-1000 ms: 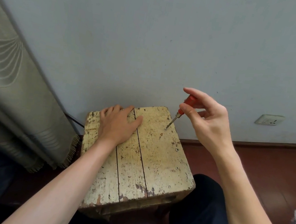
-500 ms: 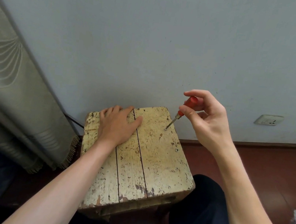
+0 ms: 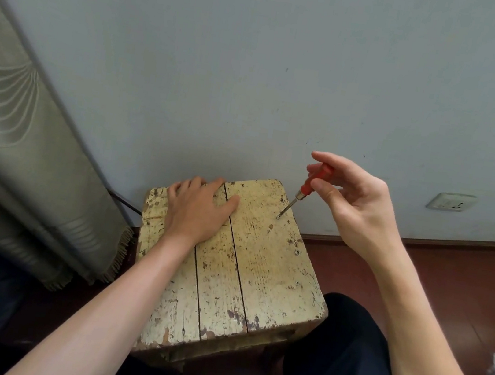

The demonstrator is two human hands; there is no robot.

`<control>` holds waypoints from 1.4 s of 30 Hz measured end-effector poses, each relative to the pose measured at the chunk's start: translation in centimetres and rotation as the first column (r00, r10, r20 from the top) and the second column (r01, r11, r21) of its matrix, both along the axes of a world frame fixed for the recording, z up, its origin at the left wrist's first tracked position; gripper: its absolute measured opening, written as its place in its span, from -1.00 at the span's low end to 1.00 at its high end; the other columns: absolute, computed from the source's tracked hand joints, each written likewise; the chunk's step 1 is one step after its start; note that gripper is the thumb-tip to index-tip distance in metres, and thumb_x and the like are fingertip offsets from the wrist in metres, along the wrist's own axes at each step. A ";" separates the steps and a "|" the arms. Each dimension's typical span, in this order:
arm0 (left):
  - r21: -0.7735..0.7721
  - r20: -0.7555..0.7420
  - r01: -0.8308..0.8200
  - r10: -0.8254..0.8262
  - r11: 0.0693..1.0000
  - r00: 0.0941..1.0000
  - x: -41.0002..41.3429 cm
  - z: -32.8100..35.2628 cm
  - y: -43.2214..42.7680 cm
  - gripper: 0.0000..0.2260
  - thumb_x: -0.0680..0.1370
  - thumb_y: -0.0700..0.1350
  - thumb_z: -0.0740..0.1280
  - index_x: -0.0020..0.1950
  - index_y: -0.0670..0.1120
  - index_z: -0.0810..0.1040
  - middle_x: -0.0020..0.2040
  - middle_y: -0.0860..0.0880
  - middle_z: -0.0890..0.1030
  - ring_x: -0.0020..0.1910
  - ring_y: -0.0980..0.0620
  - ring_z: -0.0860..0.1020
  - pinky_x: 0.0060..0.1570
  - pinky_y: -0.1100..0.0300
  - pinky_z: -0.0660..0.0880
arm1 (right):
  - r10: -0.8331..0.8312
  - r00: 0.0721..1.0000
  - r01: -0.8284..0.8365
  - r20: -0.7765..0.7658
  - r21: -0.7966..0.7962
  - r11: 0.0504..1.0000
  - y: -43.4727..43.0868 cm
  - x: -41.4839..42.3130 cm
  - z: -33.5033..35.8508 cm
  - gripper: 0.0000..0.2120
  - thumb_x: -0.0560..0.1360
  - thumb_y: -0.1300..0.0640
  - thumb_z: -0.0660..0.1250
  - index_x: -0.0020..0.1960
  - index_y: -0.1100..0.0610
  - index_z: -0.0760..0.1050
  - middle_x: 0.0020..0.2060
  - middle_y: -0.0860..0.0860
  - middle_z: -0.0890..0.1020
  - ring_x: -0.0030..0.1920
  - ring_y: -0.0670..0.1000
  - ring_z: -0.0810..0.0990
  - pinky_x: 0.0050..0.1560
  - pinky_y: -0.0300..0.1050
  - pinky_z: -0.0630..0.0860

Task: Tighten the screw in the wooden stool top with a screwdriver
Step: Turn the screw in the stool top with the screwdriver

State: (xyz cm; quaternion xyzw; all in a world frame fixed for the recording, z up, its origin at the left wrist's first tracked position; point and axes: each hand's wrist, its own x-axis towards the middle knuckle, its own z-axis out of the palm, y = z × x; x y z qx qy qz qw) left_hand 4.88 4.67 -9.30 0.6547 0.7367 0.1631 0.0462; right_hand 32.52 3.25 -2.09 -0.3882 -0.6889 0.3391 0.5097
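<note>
A grey wall (image 3: 258, 60) and fringed curtain (image 3: 17, 169) stand behind a worn wooden stool top (image 3: 259, 269). The left hand (image 3: 198, 209) lies flat on its far left corner, fingers straight, close together. The right hand (image 3: 355, 206) pinches the red-handled screwdriver (image 3: 308, 184) between thumb and fingertips; the tool slants down and left, tip on the screw (image 3: 278, 217) near the top's far right edge.

One camera (the only view), worn on the person's head, faces forward and down onto the stool top (image 3: 265, 254), near enough that it fills the middle. Its wide angle also takes in the wall (image 3: 258, 60) behind, the floor (image 3: 469, 284) at right and a curtain (image 3: 3, 157) at left.
</note>
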 end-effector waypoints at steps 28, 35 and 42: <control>0.014 -0.004 -0.008 0.008 1.000 1.000 -0.2 -0.4 0.2 -0.33 0.53 0.47 -0.02 0.52 0.18 0.39 0.33 0.01 0.52 0.39 -0.03 0.38 0.44 -0.05 0.15 | -0.084 0.996 0.083 0.007 0.016 0.996 0.3 -1.0 0.1 -0.66 0.59 0.25 0.54 0.20 -0.16 0.65 -0.09 -0.06 0.73 -0.01 0.02 0.78 0.09 0.12 0.66; 0.016 0.018 -0.005 0.005 1.000 1.000 -0.2 -0.4 0.2 -0.33 0.54 0.47 0.00 0.52 0.17 0.39 0.33 0.01 0.52 0.39 -0.02 0.39 0.45 -0.07 0.15 | -0.114 0.994 0.114 0.001 0.019 0.993 0.2 -0.9 0.0 -0.64 0.57 0.20 0.56 0.30 -0.09 0.68 0.00 0.00 0.75 0.05 -0.01 0.77 0.08 0.06 0.68; 0.021 0.004 -0.003 0.003 1.000 1.000 -0.1 -0.4 0.2 -0.34 0.54 0.47 0.01 0.52 0.17 0.39 0.33 0.01 0.52 0.38 -0.02 0.40 0.44 -0.07 0.17 | 0.027 1.000 -0.028 -0.012 -0.033 0.999 0.1 0.1 0.1 -0.52 0.66 0.32 0.43 0.44 -0.12 0.56 0.20 -0.11 0.77 0.26 -0.07 0.74 0.30 -0.07 0.66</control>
